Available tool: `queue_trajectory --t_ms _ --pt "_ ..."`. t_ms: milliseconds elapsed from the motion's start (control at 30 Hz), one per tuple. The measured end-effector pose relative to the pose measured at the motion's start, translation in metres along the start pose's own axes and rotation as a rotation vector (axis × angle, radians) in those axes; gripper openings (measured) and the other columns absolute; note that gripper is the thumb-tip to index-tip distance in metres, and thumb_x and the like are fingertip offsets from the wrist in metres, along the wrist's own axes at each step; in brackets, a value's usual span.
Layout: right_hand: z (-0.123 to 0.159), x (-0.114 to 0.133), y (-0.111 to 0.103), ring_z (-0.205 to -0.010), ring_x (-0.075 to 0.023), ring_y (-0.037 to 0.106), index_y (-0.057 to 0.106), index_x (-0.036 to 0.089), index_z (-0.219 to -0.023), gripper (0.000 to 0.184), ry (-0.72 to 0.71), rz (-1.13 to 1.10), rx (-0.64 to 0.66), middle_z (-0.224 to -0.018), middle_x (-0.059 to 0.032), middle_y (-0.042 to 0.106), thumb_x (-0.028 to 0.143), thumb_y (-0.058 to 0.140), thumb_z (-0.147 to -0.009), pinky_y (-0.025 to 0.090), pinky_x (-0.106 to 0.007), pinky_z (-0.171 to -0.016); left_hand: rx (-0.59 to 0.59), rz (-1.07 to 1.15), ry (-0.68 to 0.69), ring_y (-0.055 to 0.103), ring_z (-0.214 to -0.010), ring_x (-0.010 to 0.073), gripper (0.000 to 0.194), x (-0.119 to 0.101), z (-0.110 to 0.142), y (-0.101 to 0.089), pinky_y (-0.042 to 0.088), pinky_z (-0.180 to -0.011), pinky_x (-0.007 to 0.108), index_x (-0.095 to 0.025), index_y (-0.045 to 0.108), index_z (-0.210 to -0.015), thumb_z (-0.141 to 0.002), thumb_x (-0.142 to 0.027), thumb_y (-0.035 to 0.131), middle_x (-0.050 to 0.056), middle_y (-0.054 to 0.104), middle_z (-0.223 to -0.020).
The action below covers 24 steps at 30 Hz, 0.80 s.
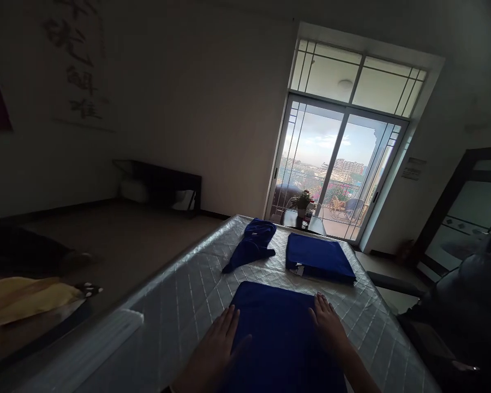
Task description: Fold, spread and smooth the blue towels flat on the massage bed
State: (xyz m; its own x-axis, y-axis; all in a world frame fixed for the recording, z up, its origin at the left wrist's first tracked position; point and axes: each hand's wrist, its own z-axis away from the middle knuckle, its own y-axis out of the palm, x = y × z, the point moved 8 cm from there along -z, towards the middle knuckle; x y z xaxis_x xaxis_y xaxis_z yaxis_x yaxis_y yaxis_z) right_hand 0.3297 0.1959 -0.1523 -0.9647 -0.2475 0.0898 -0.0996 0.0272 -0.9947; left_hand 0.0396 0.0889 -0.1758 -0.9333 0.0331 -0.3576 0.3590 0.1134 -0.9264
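Observation:
A dark blue folded cloth (pixel 280 338) lies flat in front of me and runs off the lower edge of the view. My left hand (pixel 216 346) rests along its left side, fingers stretched out and the thumb over the fabric. At the right side, my right hand (pixel 329 322) lies with its fingers extended near the cloth's far right corner. Neither hand grips anything. Just beyond is a second blue folded cloth (pixel 319 256), a neat rectangle with a small white patch at its near edge. Left of that sits a loosely bunched blue cloth (pixel 253 243) with trailing ends.
Everything blue lies on a silvery quilted surface (pixel 180 305). A pale flat strip (pixel 94 344) sits at its left. Behind stand a small table with a potted plant (pixel 303 202) and sliding glass doors (pixel 331 158). A black chair (pixel 458 311) is at right, a dark bench (pixel 163 183) at back left.

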Motion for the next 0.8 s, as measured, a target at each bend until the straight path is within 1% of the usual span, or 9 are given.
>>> queue_trajectory --t_ms 133,200,233,333,433,500,567,667,800 --pt "-0.010 -0.008 0.023 -0.157 -0.0230 0.014 0.027 0.001 -0.159 0.069 0.036 -0.049 -0.012 -0.168 -0.0142 0.023 0.043 0.020 -0.105 0.013 -0.040 -0.128 -0.007 -0.013 -0.018 0.025 -0.153 0.0333 0.083 0.006 -0.007 -0.005 0.030 -0.124 0.053 -0.008 0.034 -0.157 -0.099 -0.068 0.031 0.018 0.026 -0.165" --pt "-0.011 -0.013 0.030 -0.157 -0.0234 0.014 0.026 0.003 -0.159 0.070 0.047 -0.076 -0.025 -0.168 -0.0134 0.023 0.046 0.019 -0.105 0.013 -0.041 -0.129 0.002 -0.011 0.004 0.026 -0.152 0.0347 0.084 -0.004 -0.017 -0.006 0.031 -0.123 0.055 -0.006 0.033 -0.157 -0.100 -0.068 0.030 0.019 0.025 -0.165" --pt "-0.011 -0.015 0.032 -0.157 -0.0233 0.013 0.026 0.004 -0.160 0.070 0.049 -0.089 -0.028 -0.168 -0.0129 0.022 0.046 0.019 -0.105 0.013 -0.042 -0.128 0.010 -0.007 0.047 0.026 -0.152 0.0351 0.084 -0.015 -0.022 -0.005 0.032 -0.123 0.055 -0.006 0.033 -0.157 -0.100 -0.068 0.029 0.020 0.025 -0.165" --pt "-0.009 -0.017 0.031 -0.157 -0.0226 0.012 0.025 0.005 -0.161 0.067 0.061 -0.109 -0.028 -0.169 -0.0115 0.021 0.043 0.018 -0.105 0.013 -0.042 -0.128 0.028 0.009 0.278 0.029 -0.152 0.0349 0.081 -0.076 -0.041 0.005 0.034 -0.122 0.054 -0.007 0.037 -0.156 -0.102 -0.067 0.029 0.021 0.030 -0.163" --pt "-0.007 -0.017 0.028 -0.157 -0.0222 0.012 0.025 0.004 -0.160 0.066 0.072 -0.094 -0.013 -0.169 -0.0115 0.020 0.039 0.020 -0.104 0.013 -0.041 -0.128 0.042 0.044 0.478 0.031 -0.152 0.0323 0.078 -0.148 -0.060 0.030 0.032 -0.124 0.053 -0.007 0.041 -0.155 -0.103 -0.064 0.030 0.021 0.036 -0.161" --pt "-0.006 -0.016 0.028 -0.157 -0.0222 0.013 0.026 0.005 -0.160 0.064 0.060 -0.064 0.005 -0.169 -0.0107 0.019 0.033 0.022 -0.103 0.013 -0.040 -0.127 0.025 0.073 0.538 0.031 -0.152 0.0296 0.073 -0.186 -0.074 0.049 0.031 -0.125 0.051 -0.008 0.041 -0.154 -0.105 -0.060 0.027 0.020 0.038 -0.160" --pt "-0.004 -0.016 0.029 -0.157 -0.0220 0.014 0.025 0.007 -0.161 0.064 0.054 -0.031 0.018 -0.169 -0.0095 0.018 0.028 0.024 -0.100 0.013 -0.039 -0.127 -0.003 0.096 0.555 0.030 -0.153 0.0277 0.070 -0.209 -0.088 0.064 0.029 -0.126 0.050 -0.009 0.040 -0.155 -0.106 -0.056 0.023 0.018 0.038 -0.161" --pt "-0.004 -0.016 0.031 -0.157 -0.0229 0.012 0.025 0.011 -0.162 0.065 0.051 -0.003 0.024 -0.169 -0.0078 0.015 0.025 0.027 -0.099 0.013 -0.041 -0.127 -0.008 0.090 0.510 0.030 -0.153 0.0271 0.071 -0.212 -0.104 0.080 0.029 -0.126 0.050 -0.009 0.038 -0.156 -0.107 -0.055 0.017 0.017 0.039 -0.161" --pt "-0.007 -0.018 0.030 -0.158 -0.0221 0.012 0.024 0.007 -0.161 0.065 0.097 -0.070 0.001 -0.169 -0.0095 0.018 0.034 0.020 -0.102 0.013 -0.042 -0.127 -0.019 0.021 0.424 0.032 -0.152 0.0288 0.075 -0.171 -0.112 0.077 0.029 -0.124 0.052 -0.008 0.042 -0.154 -0.105 -0.059 0.017 0.019 0.042 -0.159"
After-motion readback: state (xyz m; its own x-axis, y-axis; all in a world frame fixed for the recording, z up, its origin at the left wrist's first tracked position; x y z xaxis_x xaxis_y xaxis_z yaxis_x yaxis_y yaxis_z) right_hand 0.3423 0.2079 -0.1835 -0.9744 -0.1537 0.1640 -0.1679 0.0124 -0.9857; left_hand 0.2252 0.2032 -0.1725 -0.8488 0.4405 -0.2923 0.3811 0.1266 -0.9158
